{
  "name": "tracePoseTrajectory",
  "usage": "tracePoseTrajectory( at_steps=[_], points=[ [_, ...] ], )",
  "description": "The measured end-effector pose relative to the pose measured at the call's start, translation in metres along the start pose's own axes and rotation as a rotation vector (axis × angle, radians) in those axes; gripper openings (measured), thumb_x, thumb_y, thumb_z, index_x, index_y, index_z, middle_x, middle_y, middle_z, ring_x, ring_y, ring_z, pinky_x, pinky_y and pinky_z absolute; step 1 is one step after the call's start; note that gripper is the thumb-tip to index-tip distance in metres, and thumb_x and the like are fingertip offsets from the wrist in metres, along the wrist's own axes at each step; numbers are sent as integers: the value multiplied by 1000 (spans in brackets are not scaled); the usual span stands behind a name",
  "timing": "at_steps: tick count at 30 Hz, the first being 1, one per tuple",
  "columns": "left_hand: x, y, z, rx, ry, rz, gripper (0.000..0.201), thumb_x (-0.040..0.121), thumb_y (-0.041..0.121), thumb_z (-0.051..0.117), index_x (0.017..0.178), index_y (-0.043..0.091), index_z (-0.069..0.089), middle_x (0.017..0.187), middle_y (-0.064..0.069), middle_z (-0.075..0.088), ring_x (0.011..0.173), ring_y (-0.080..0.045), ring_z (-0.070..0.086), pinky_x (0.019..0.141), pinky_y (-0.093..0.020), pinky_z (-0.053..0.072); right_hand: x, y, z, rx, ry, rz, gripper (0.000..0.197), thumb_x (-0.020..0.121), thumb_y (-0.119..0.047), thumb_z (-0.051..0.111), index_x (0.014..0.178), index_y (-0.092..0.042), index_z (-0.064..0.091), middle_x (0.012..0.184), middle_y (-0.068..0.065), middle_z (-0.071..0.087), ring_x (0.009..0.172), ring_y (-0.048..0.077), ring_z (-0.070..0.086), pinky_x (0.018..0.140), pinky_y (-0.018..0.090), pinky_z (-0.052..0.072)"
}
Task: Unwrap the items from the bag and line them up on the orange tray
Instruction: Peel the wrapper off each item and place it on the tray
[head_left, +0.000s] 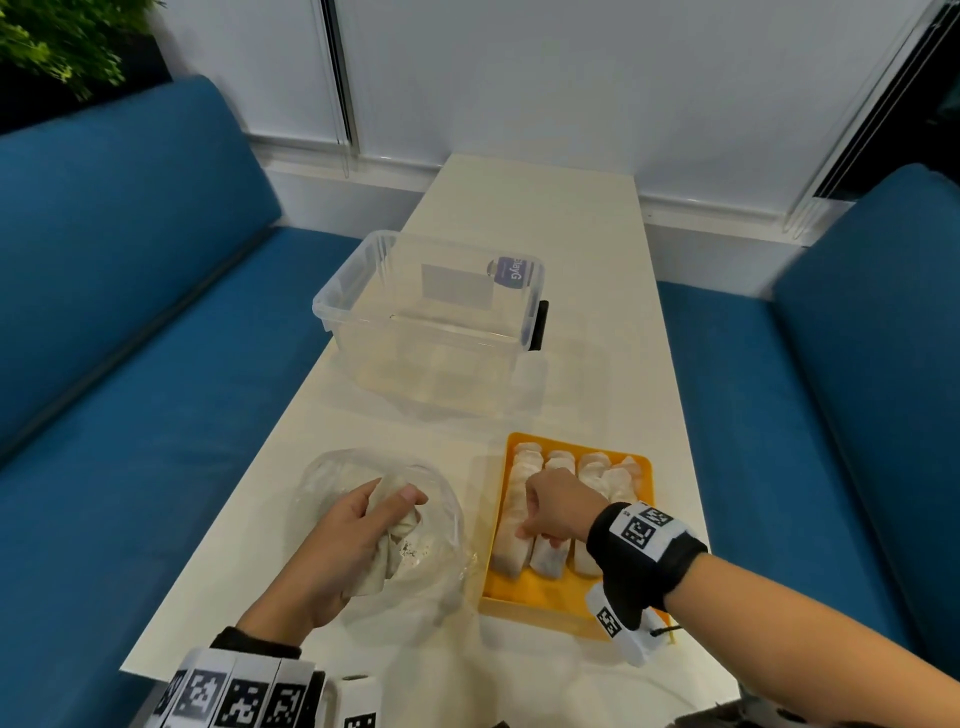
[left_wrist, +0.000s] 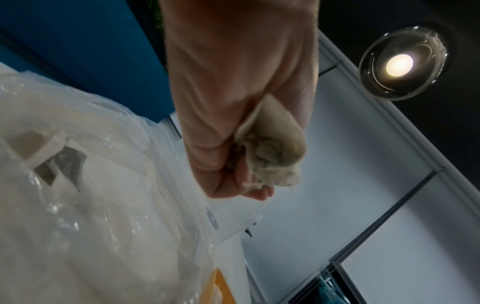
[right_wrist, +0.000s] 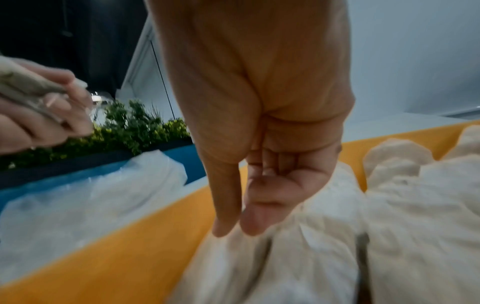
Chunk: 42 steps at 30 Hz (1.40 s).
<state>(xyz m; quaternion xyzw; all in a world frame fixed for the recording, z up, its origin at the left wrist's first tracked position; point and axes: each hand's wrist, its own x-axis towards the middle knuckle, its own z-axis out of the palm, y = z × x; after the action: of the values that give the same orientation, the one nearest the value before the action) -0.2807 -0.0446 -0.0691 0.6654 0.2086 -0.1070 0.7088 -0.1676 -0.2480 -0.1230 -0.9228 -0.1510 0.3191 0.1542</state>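
Observation:
The orange tray (head_left: 540, 592) lies on the table at the near right and holds several pale rolls (head_left: 592, 470) lined up side by side. My right hand (head_left: 530, 530) is over the tray's left side. In the right wrist view my right hand (right_wrist: 233, 232) has thumb and forefinger pinching the top of a roll (right_wrist: 259, 267), with the other fingers curled in. My left hand (head_left: 358, 525) grips a crumpled beige wrapper (head_left: 387, 569) over the clear plastic bag (head_left: 332, 478). The left wrist view shows the wrapper (left_wrist: 272, 152) bunched in that fist (left_wrist: 233, 102).
A clear plastic box (head_left: 431, 312) with a black latch (head_left: 540, 325) stands beyond the bag and tray. The white table (head_left: 571, 208) is narrow, with blue sofas on the left (head_left: 130, 312) and right (head_left: 831, 389). A wall closes the far end.

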Motion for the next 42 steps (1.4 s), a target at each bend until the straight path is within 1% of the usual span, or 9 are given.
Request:
tracePoseTrajectory(
  at_steps=[6,9,14,20,23,29,35,39,42],
  points=[
    [-3,-3,10,-67,-156,-69,22,92,22,51,94,6,67,73,-1,59,48,-6,48,43,-18,40,-33,-21,-30,200,136,-216,16,89,-29,61,80,-19,53,71,-3,59,56,7,54,54,18,44],
    [-4,-1,17,-34,-232,-69,23,91,22,52,97,6,67,74,-1,60,49,-5,49,44,-18,41,-58,-38,-42,323,116,-428,7,93,-31,56,97,-26,59,84,-9,60,71,4,57,66,17,46],
    [-6,2,25,52,-340,-38,16,89,22,57,96,10,66,75,0,63,54,-6,53,50,-20,44,-73,-51,-40,160,88,-644,32,95,-30,52,127,-28,55,106,-9,54,87,1,51,77,5,37],
    [-8,5,29,84,-401,0,27,80,33,65,96,11,66,70,4,62,56,-6,52,51,-21,44,-71,-46,-35,295,183,-579,10,89,-29,63,90,-20,67,77,-14,59,74,2,55,66,15,42],
    [-7,3,27,47,-349,-2,36,68,44,74,90,16,71,73,0,64,56,-8,50,47,-23,44,-73,-41,-37,520,122,-539,7,90,-22,62,89,-15,62,78,-1,66,72,7,62,68,22,49],
    [-7,7,34,54,-208,66,31,82,37,57,98,11,63,72,-6,54,53,-11,44,44,-22,42,-76,-33,-36,743,107,-439,6,91,-14,60,93,-8,60,68,3,65,62,14,64,64,24,54],
    [-4,4,39,202,-217,194,31,77,34,70,96,11,65,71,1,54,53,-8,48,49,-23,45,-79,-31,-35,826,178,-381,9,91,-21,60,86,-14,57,67,2,65,55,14,58,54,23,48],
    [-4,5,43,223,-188,187,9,82,26,67,73,29,68,59,17,59,46,3,52,47,-15,46,-81,-27,-36,754,229,-385,15,88,-27,64,93,-13,61,78,-3,60,69,11,56,62,25,49],
    [-1,1,40,248,-181,172,24,76,39,73,93,24,66,73,12,58,48,2,53,49,-17,47,-82,-23,-38,719,212,-401,11,87,-25,66,90,-15,65,73,-7,60,71,10,58,65,23,51]
  ],
)
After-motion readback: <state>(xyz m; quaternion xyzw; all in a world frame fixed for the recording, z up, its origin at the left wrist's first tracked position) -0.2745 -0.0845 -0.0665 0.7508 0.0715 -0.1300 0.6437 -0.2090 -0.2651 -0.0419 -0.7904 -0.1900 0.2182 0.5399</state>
